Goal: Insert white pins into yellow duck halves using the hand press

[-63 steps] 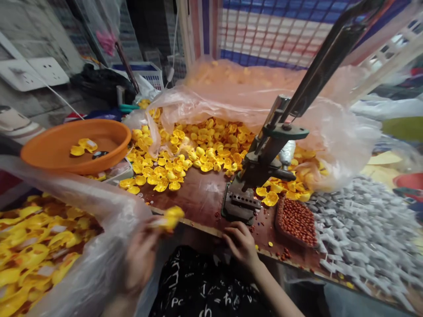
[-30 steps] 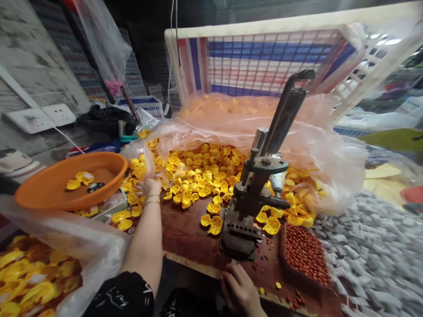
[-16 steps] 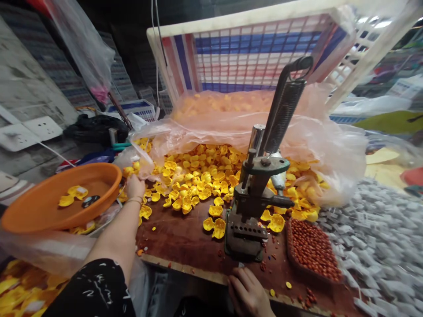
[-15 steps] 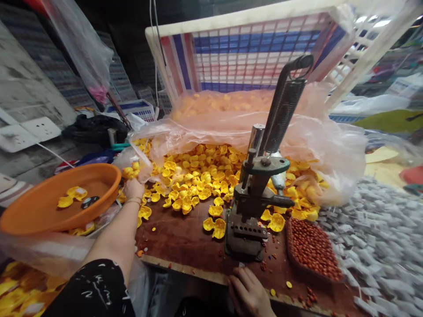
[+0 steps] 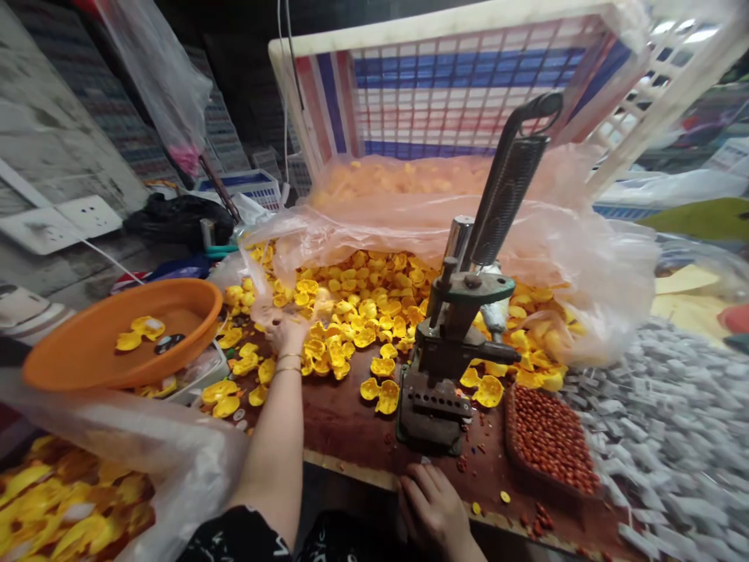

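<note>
My left hand (image 5: 288, 332) reaches into the left side of a heap of yellow plastic half-shells (image 5: 366, 308), beside the edge of a clear plastic bag. Its fingers are blurred and partly hidden, so I cannot tell whether they hold a shell. My right hand (image 5: 436, 503) rests at the table's front edge with curled fingers. A tiny pale piece shows at its fingertips, too small to name. Just beyond that hand stands a dark hand press (image 5: 436, 406) with a raised lever (image 5: 509, 187). Left of the press lies an opened pair of yellow shells (image 5: 383, 394).
An orange basin (image 5: 70, 367) with a few pieces stands at left, above a bag of yellow shells (image 5: 76, 507). A tray of small red-brown beads (image 5: 553, 437) sits right of the press, beside many grey pieces (image 5: 679, 421). A white crate (image 5: 456, 31) leans behind.
My left hand has moved right, from near the basin into the yellow shells. The right hand has stayed by the press. The view has shifted slightly.
</note>
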`<state>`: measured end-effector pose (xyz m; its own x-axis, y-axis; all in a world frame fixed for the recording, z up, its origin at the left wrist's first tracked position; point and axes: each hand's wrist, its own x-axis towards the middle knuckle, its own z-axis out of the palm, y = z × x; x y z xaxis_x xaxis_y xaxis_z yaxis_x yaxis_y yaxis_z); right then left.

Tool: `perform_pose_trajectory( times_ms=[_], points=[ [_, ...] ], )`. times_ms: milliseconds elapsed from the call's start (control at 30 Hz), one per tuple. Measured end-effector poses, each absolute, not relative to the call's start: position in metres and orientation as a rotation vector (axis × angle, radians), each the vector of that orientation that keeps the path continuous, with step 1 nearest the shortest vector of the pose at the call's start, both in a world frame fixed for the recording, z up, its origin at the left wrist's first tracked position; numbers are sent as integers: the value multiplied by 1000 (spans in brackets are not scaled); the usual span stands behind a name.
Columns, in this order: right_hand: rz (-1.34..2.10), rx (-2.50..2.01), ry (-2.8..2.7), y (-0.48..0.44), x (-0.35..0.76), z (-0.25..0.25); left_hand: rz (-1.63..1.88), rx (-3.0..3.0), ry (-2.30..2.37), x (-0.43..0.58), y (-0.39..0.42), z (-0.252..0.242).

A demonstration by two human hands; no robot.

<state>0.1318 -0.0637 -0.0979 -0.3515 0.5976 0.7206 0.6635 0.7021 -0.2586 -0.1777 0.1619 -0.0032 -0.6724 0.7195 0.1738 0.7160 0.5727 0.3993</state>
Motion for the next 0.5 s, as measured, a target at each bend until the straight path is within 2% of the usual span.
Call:
perform_pose_trajectory(
  times_ms=[233, 333, 500],
  points=[
    [-98, -942, -2103, -63, 135, -85, 825, 1700, 2536, -83, 124, -15],
    [-115, -942, -2061, -63, 134, -82, 849, 1725, 2556, -97, 110, -2],
    [-128, -936, -2086, -62, 135, -79, 740, 1376, 2868, -166, 90, 18]
  ],
)
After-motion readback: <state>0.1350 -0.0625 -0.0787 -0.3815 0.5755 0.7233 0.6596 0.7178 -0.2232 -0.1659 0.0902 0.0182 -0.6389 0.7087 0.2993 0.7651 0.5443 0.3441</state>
